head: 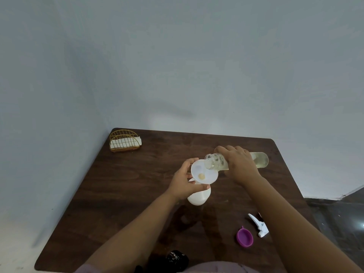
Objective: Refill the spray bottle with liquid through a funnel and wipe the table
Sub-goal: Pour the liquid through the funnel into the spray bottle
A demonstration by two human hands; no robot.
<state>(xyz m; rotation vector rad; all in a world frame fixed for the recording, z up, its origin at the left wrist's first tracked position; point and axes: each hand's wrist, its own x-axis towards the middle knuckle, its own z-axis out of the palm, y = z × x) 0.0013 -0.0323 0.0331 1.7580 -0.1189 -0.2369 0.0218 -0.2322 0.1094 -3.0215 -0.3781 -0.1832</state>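
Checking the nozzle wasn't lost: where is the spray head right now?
In the head view the spray head lies on the table at the near right, beside the purple cap and against the right forearm.

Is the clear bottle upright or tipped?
Tipped: the right hand holds the clear bottle nearly sideways, mouth over the funnel.

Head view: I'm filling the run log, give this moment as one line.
step: pouring | right hand: tilts clear bottle | left hand: steadies funnel on white bottle
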